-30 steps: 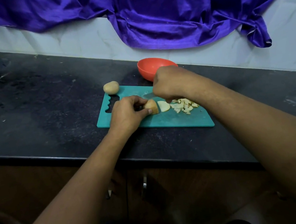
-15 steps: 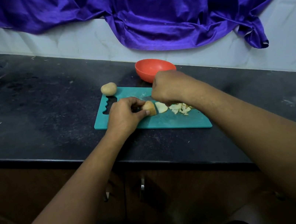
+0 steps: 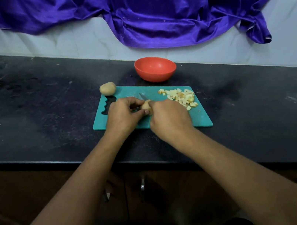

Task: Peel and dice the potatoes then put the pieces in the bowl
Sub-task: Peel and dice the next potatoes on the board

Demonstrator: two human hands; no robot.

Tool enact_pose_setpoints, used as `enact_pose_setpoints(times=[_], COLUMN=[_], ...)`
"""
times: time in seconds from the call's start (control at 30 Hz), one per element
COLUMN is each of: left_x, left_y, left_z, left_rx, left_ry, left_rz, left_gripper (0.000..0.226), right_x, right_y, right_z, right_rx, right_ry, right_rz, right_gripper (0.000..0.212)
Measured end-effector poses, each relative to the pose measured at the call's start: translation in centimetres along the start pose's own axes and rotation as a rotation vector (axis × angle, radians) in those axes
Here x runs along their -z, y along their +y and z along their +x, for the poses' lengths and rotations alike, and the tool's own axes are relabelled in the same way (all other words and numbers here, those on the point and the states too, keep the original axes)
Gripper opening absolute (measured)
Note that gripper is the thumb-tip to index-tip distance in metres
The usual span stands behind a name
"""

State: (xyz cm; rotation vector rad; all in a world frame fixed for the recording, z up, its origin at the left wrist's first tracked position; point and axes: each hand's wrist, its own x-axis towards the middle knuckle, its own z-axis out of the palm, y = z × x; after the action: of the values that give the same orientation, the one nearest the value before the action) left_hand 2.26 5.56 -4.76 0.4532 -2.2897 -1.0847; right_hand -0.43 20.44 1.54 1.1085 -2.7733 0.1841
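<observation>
Head view, cutting board [image 3: 198,116] as landmark: potato piece [image 3: 146,105] is sitting at its middle, between both hands. Left hand [image 3: 122,114] is pinching the piece from the board's left side. Right hand [image 3: 169,116] is gripping the knife [image 3: 142,96], handle hidden, blade pointing toward the far edge across the piece. Diced pieces [image 3: 180,96] are lying on the right half. Whole potato [image 3: 107,88] is resting at the far-left corner, and the red bowl [image 3: 155,70] is standing just beyond the far edge.

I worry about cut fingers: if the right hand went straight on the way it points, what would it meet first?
Probably the potato piece by its knife. The right hand points forward-left, and the left hand gripping that piece comes next. Depth is unclear.
</observation>
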Motion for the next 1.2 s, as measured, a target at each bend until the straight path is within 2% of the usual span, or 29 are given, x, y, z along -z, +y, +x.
enact_pose_setpoints(times=[0.17,0.3,0.43,0.53,0.7,0.77,0.87,1.0,1.2], left_x=[0.0,-0.1,0.1,0.0,0.1,0.2,0.2,0.1,0.1], left_y=[0.1,0.0,0.1,0.3,0.3,0.4,0.3,0.3,0.1], left_z=[0.0,0.1,0.0,-0.1,-0.2,-0.2,-0.2,-0.2,-0.2], left_rx=[0.001,0.015,0.031,0.039,0.038,0.036,0.037,0.044,0.055], left_ry=[-0.008,-0.004,-0.008,-0.014,-0.013,-0.024,-0.013,0.003,0.002], left_rz=[-0.014,-0.033,-0.026,-0.028,-0.019,-0.008,-0.004,-0.043,-0.065], left_gripper=[0.028,0.032,0.032,0.033,0.035,0.035,0.034,0.029,0.023], right_x=[-1.0,-1.8,-2.0,-2.1,-1.5,-0.7,1.2,4.1,5.8], right_y=[0.1,1.0,2.3,3.1,4.9,5.3,5.0,3.6,1.7], right_z=[-0.8,-2.7,-3.3,-2.9,-1.0,-0.8,0.1,1.1,1.6], right_rx=[0.015,0.023,0.034,-0.052,-0.242,-0.26,-0.204,-0.097,-0.059], right_ry=[0.04,-0.045,0.017,0.038,-0.056,-0.034,0.013,-0.021,-0.069], right_rz=[-0.017,-0.03,0.012,0.171,0.577,0.639,0.552,0.357,0.151], right_gripper=[0.042,0.06,0.056,0.049,0.034,0.032,0.031,0.028,0.026])
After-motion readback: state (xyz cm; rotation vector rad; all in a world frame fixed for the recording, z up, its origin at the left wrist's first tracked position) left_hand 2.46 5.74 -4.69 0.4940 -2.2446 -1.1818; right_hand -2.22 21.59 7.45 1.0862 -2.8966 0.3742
